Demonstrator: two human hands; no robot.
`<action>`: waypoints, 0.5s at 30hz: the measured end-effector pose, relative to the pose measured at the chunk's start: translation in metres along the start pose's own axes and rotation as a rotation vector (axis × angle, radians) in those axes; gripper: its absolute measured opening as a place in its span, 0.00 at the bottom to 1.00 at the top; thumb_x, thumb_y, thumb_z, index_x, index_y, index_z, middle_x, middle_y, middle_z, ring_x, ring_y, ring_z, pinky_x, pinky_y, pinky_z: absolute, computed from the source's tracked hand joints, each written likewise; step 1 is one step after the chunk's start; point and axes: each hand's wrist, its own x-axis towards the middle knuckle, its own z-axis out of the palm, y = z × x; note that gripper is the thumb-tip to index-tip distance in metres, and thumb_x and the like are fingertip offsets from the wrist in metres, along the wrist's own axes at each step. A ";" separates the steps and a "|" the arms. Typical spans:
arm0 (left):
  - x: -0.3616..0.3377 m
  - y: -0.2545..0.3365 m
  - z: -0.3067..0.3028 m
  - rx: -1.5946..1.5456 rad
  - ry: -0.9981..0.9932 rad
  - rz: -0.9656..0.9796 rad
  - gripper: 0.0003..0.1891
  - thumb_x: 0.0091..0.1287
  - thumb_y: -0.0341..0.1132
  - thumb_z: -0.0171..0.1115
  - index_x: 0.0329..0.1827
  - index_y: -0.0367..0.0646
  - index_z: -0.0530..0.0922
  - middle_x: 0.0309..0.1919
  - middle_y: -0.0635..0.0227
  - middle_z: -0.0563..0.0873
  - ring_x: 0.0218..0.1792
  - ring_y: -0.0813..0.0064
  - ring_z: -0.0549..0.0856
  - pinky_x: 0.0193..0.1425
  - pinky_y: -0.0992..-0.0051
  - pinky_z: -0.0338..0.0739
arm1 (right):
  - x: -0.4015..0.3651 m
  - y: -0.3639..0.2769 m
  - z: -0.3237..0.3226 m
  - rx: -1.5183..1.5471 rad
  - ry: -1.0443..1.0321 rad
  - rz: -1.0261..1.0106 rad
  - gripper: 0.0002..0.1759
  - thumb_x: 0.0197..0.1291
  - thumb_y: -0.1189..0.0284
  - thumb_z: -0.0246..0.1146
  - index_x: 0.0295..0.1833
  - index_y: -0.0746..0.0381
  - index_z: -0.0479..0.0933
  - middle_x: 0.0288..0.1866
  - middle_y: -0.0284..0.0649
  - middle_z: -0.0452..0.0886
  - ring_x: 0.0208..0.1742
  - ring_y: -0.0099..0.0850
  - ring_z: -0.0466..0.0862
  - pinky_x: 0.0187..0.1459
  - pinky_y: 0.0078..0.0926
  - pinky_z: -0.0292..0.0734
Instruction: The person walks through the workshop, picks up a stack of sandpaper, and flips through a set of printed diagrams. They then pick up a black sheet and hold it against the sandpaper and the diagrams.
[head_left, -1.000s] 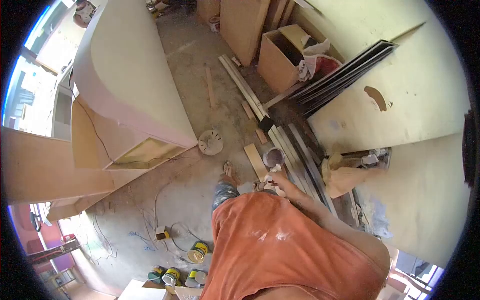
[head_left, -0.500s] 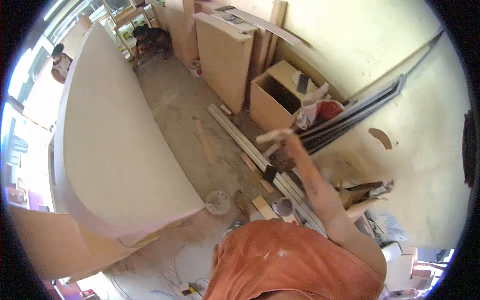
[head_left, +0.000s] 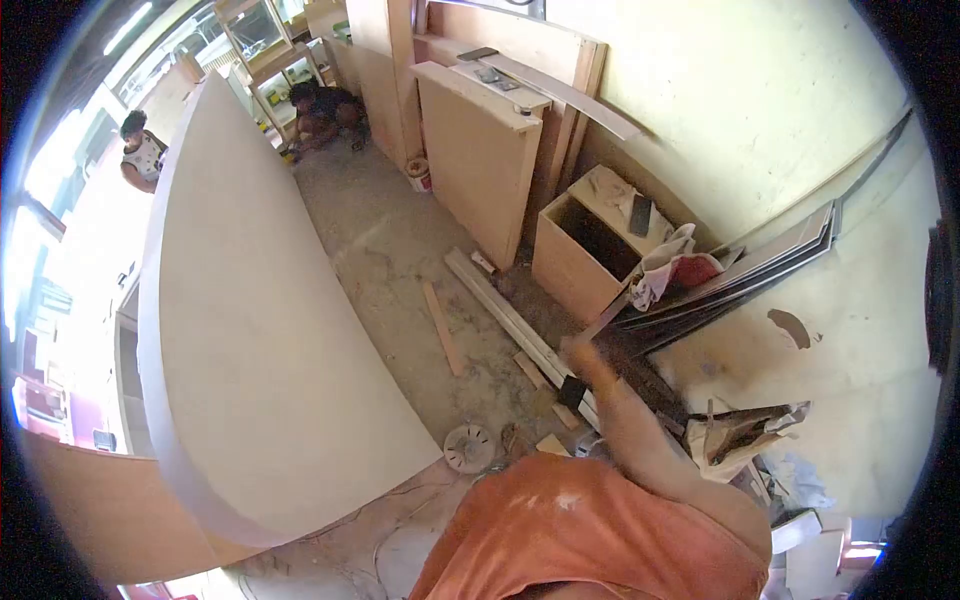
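My right arm reaches forward from my orange shirt (head_left: 590,540), and my right hand (head_left: 579,354) is blurred above the floor, over the near end of a bundle of long white slats (head_left: 505,312). Whether it holds anything cannot be made out. My left hand is out of sight. A large curved white panel (head_left: 250,330) stands on my left.
An open wooden box (head_left: 575,270) with rags (head_left: 670,265) on it stands by the wall, dark strips (head_left: 745,285) leaning beside it. A tall board cabinet (head_left: 480,150) is behind. A round white disc (head_left: 468,447) and wood offcuts (head_left: 442,328) lie on the floor. Two other people (head_left: 143,150) (head_left: 325,108) are far back.
My view has tilted up from the floor toward the room. My right hand rose from a small tin near my feet, held a whitish tool up, and is now lower and blurred.
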 end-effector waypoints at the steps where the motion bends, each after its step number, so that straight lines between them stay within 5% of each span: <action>1: -0.004 0.000 0.001 -0.011 -0.005 -0.009 0.27 0.74 0.49 0.43 0.68 0.41 0.68 0.59 0.58 0.79 0.56 0.63 0.80 0.56 0.65 0.74 | -0.082 -0.011 0.027 0.155 -0.164 0.104 0.13 0.69 0.71 0.51 0.52 0.64 0.77 0.46 0.44 0.82 0.45 0.38 0.81 0.51 0.34 0.77; 6: -0.017 -0.016 0.003 -0.114 0.011 -0.058 0.29 0.74 0.51 0.42 0.69 0.41 0.67 0.61 0.58 0.77 0.58 0.63 0.78 0.59 0.63 0.72 | -0.298 0.005 0.036 0.458 -0.624 0.249 0.16 0.68 0.70 0.53 0.58 0.64 0.73 0.51 0.44 0.80 0.46 0.38 0.80 0.51 0.34 0.77; 15: -0.097 -0.156 0.095 -0.534 -0.112 -0.220 0.32 0.74 0.56 0.41 0.71 0.40 0.65 0.66 0.58 0.74 0.64 0.63 0.75 0.65 0.61 0.69 | -0.313 0.046 -0.079 0.862 -0.991 0.495 0.26 0.67 0.70 0.56 0.70 0.62 0.66 0.60 0.43 0.76 0.49 0.37 0.80 0.52 0.34 0.78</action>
